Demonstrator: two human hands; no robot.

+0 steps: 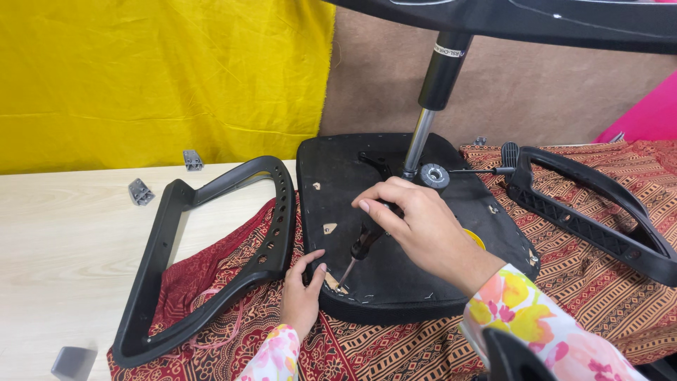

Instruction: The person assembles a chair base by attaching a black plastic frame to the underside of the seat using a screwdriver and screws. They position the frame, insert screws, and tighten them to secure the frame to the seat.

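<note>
An upturned black chair seat (395, 275) lies on a patterned red cloth (599, 282), with its gas-lift column (430, 106) rising from the middle. My right hand (423, 226) grips a black-handled screwdriver (360, 247), tip down at the seat's near left edge. My left hand (302, 296) rests on that edge beside the tip, fingers pressed against the seat. A black armrest (211, 254) lies to the left of the seat, touching my left hand's side.
A second black armrest (592, 212) lies on the cloth at the right, with a tool (486, 169) beside it. Small grey plastic parts (139, 190) sit on the pale wooden table. A yellow sheet hangs behind. A black chair base spans the top.
</note>
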